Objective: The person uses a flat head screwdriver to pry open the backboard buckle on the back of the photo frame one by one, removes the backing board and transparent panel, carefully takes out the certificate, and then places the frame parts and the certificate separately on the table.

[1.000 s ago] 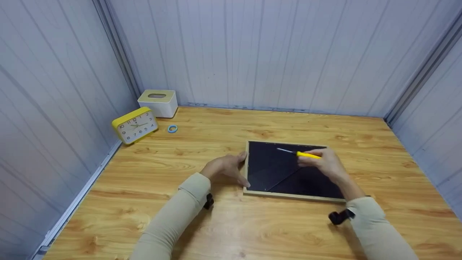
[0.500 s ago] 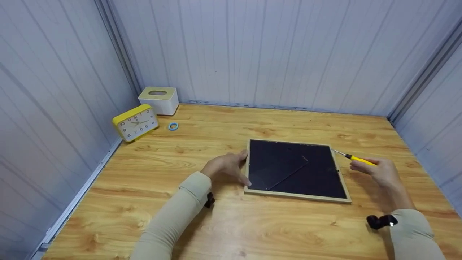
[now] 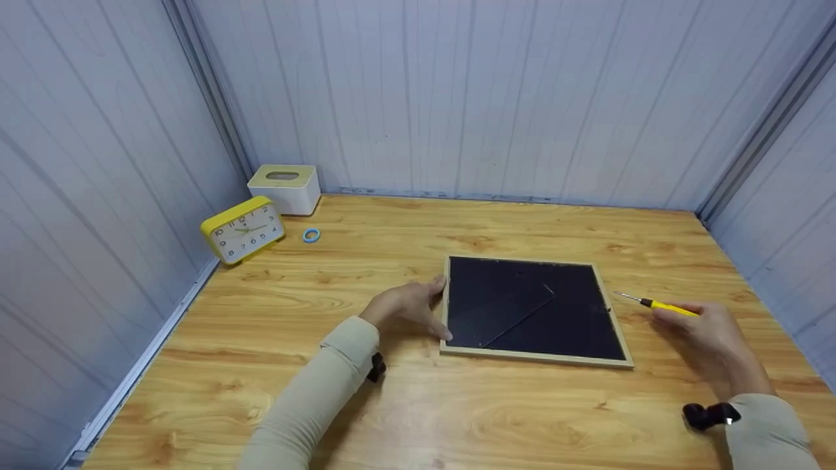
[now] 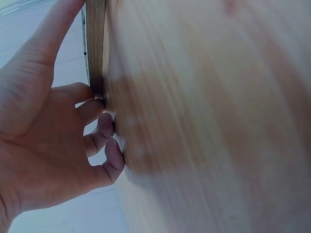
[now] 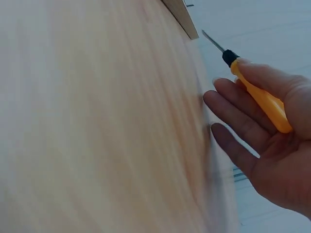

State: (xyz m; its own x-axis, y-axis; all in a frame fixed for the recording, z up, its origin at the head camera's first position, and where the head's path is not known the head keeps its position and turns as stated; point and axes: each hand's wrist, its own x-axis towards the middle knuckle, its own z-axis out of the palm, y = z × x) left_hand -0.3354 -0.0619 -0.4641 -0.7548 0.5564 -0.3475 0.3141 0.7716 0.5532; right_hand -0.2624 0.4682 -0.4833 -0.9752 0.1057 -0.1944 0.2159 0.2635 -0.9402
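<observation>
At far left, a yellow rectangular alarm clock with a white dial (image 3: 243, 230) is standing on the wood-grain table (image 3: 418, 411). Behind it and slightly right, a white tissue box with a pale lid and oval slot (image 3: 287, 196) is sitting near the back corner. Right of the clock, a small light-blue ring (image 3: 311, 241) is lying flat. Next, my left hand (image 3: 413, 307), in a turned-up beige sleeve (image 3: 326, 378), is resting at the left edge of a flat rectangular frame with pale wooden edging and a black back panel (image 3: 503, 294); thumb and forefinger are standing wide apart, the thumb touching near the front left corner. The frame is lying right of centre, a thin slanting line crossing its panel. Beyond its right edge, a slim screwdriver with yellow handle, black collar and metal shaft (image 3: 659, 306) is pointing left, its tip apart from the frame. At far right, my right hand (image 3: 715, 333) is pinching the handle between thumb and forefinger; the remaining fingers are extending loosely beneath.
</observation>
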